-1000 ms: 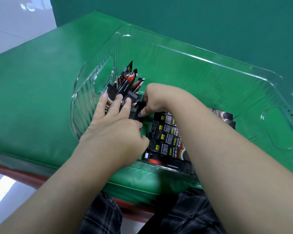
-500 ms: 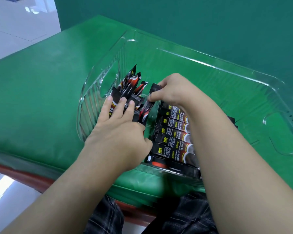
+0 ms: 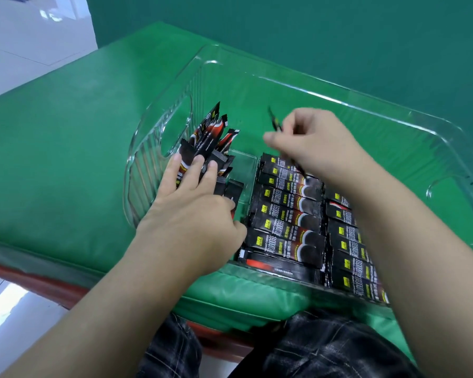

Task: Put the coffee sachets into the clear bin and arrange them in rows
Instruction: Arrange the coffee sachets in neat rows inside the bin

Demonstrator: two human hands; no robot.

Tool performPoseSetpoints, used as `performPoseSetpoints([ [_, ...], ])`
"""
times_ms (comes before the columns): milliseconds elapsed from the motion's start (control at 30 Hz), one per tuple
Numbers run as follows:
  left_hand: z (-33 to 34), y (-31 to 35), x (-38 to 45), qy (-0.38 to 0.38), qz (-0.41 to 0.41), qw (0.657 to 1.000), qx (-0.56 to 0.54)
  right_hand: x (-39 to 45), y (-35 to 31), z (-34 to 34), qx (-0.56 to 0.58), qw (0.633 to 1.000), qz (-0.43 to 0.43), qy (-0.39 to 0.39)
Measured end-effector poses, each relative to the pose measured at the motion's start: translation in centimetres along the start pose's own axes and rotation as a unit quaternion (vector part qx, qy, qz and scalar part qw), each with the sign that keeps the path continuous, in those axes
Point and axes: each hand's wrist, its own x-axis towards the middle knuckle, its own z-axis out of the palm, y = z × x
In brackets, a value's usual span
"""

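Coffee sachets sit in the clear bin (image 3: 339, 85) as two tidy rows (image 3: 287, 214) along its near wall, with a loose leaning bundle (image 3: 208, 137) against its left end wall. The left hand (image 3: 191, 211) lies flat with fingers spread on that bundle, pinning rather than gripping it. The right hand (image 3: 314, 143), which a moment ago was down at the bundle, has lifted clear with one sachet (image 3: 275, 122) pinched edge-on in its fingertips above the far end of the rows, so I'd judge it is about to lengthen a row.
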Motion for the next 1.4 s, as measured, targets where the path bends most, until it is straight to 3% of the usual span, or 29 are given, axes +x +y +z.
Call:
performPoseSetpoints([
  [67, 0.0, 0.1, 0.0, 0.001, 0.000, 1.000, 0.000, -2.0, 0.7, -1.1, -0.097, 0.993, -0.022, -0.062],
  [300, -0.1, 0.1, 0.0, -0.001, -0.001, 1.000, 0.006, -6.7, 2.2, -1.6, -0.203, 0.953, -0.035, -0.222],
  [500, -0.2, 0.1, 0.0, 0.000, 0.007, 1.000, -0.011, -7.9, 2.3, -1.2, -0.156, 0.956, 0.005, -0.250],
  [700, -0.1, 0.1, 0.0, 0.007, 0.007, 1.000, -0.010, -7.6, 1.8, 0.1, -0.262, 0.925, -0.026, -0.273],
  [800, -0.1, 0.1, -0.1, 0.004, 0.007, 1.000, -0.009, -7.4, 2.1, 0.0, -0.316, 0.912, -0.078, -0.250],
  [900, -0.2, 0.2, 0.0, -0.002, 0.005, 1.000, -0.006, -7.7, 2.4, -0.5, -0.267, 0.928, -0.144, -0.216],
  [1100, -0.3, 0.3, 0.2, -0.017, 0.007, 1.000, 0.007, -9.0, 2.5, -0.1, -0.255, 0.897, -0.141, -0.333],
  [1400, -0.6, 0.3, 0.0, -0.030, 0.006, 1.000, 0.007, -8.8, 0.4, 1.1, -0.310, 0.868, -0.117, -0.370],
])
